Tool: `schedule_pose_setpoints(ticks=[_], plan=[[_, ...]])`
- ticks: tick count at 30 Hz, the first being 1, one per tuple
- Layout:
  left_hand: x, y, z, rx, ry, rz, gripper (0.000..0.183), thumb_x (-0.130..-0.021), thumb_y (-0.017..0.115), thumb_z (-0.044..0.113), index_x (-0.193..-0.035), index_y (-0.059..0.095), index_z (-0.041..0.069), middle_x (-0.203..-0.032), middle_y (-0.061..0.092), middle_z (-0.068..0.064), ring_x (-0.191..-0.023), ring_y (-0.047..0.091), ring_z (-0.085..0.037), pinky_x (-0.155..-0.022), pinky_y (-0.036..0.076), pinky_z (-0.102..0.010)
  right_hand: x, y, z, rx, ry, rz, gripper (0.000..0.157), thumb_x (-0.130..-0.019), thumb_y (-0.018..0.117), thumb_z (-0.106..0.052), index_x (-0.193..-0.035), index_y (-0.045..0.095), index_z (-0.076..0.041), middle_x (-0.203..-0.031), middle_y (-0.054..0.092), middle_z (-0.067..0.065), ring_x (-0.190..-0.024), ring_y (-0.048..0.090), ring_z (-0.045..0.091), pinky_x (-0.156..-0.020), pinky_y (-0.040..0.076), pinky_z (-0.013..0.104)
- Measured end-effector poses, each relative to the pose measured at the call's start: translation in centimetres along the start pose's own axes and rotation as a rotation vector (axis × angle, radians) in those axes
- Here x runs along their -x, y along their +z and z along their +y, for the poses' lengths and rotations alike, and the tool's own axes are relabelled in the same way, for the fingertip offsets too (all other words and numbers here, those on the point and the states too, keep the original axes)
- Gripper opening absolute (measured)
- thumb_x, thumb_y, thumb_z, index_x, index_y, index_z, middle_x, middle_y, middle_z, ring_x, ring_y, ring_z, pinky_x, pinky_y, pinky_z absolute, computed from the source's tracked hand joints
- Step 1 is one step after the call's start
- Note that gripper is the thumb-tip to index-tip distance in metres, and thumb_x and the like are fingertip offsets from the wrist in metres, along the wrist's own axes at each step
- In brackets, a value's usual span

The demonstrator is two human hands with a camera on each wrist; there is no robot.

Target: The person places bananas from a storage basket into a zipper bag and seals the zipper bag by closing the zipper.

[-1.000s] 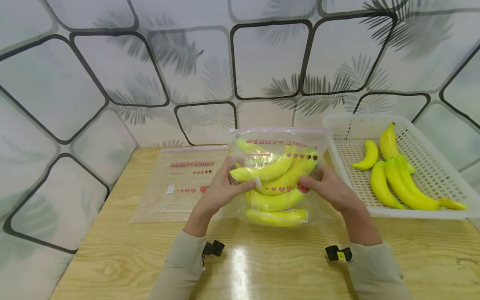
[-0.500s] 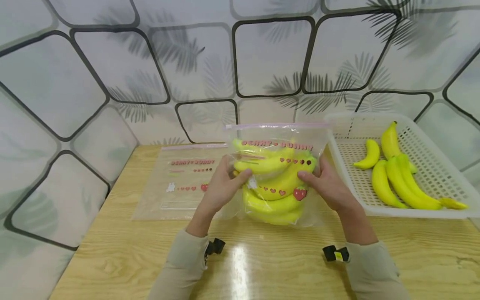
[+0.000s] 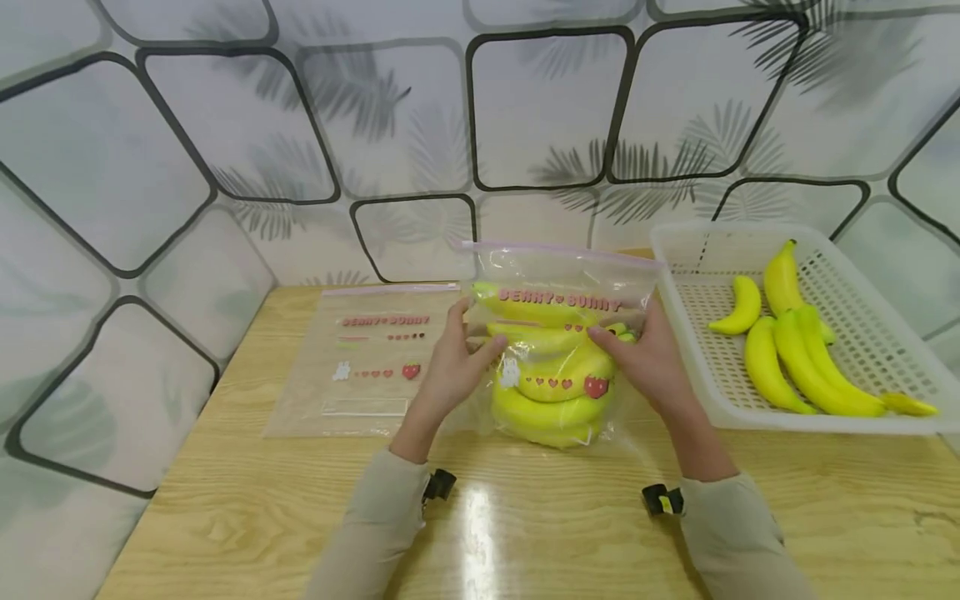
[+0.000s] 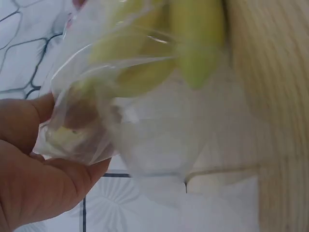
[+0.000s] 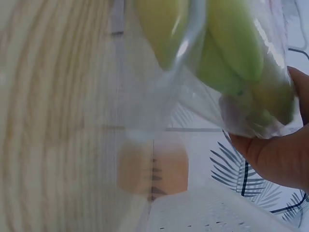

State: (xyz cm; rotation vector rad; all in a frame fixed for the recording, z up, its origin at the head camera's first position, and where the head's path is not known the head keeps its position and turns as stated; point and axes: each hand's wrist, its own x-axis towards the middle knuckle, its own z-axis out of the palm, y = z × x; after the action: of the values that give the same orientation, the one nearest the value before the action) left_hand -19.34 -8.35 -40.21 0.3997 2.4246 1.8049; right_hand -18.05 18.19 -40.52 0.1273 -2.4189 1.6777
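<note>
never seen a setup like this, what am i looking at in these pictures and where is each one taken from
No robot here, just a person's two bare hands. The wide view comes from a head-worn camera looking forward and down; the two blurry close-ups come from cameras on each wrist. The left hand and right hand hold opposite sides of a clear bag with bananas inside. On the wooden table, a second bag lies flat to the left, and a white basket holding more bananas stands to the right.
</note>
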Motion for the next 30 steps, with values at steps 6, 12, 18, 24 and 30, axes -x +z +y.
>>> schedule_pose_setpoints(ticks=[6,12,18,24,30], plan=[[-0.8,0.6,-0.9,-0.201,-0.007,0.062,0.076,-0.099,0.061,0.020,-0.155,0.013,0.001,-0.118,0.063,-0.029,-0.098,0.069,-0.038,-0.078,0.058,-0.041,0.0,-0.2,-0.3,0.259,0.156,-0.144,0.097,-0.094,0.064,-0.048,-0.156,0.005,-0.003,-0.142,0.042,0.033,-0.133,0.039,0.051,-0.108,0.033,0.061],[-0.2,0.1,-0.3,-0.414,-0.105,0.003,0.090,-0.097,0.065,0.030,-0.159,0.004,0.005,-0.153,0.023,-0.035,-0.133,0.041,-0.051,-0.104,0.043,-0.055,0.1,-0.2,-0.5,0.312,0.100,-0.212,0.110,-0.091,0.071,-0.032,-0.158,-0.012,-0.006,-0.157,0.016,0.033,-0.145,0.019,0.047,-0.116,0.020,0.061],[1.3,-0.2,0.8,-0.758,-0.039,-0.181,0.102,-0.092,0.064,0.053,-0.160,0.003,0.007,-0.164,-0.004,-0.023,-0.150,0.003,-0.042,-0.117,0.025,-0.053,1.6,0.4,-1.5,0.604,0.019,-0.402,0.104,-0.088,0.072,-0.047,-0.159,0.010,-0.002,-0.159,0.002,0.034,-0.144,0.009,0.056,-0.109,0.021,0.071],[1.8,-0.2,0.1,-0.940,0.012,-0.396,0.116,-0.088,0.057,0.068,-0.157,-0.004,-0.002,-0.163,-0.011,-0.022,-0.151,-0.011,-0.033,-0.122,0.008,-0.050,2.2,1.3,-1.6,0.677,-0.021,-0.542,0.111,-0.083,0.070,-0.059,-0.159,0.010,-0.004,-0.161,-0.008,0.030,-0.143,0.000,0.058,-0.102,0.023,0.078],[0.8,-0.3,-0.8,-0.903,-0.091,-0.445,0.115,-0.088,0.052,0.073,-0.157,-0.009,0.003,-0.164,-0.011,-0.017,-0.152,-0.008,-0.028,-0.122,0.007,-0.046,1.4,1.3,-0.4,0.577,0.018,-0.589,0.118,-0.083,0.073,-0.056,-0.159,-0.002,-0.005,-0.159,-0.020,0.029,-0.142,-0.004,0.059,-0.107,0.020,0.073]])
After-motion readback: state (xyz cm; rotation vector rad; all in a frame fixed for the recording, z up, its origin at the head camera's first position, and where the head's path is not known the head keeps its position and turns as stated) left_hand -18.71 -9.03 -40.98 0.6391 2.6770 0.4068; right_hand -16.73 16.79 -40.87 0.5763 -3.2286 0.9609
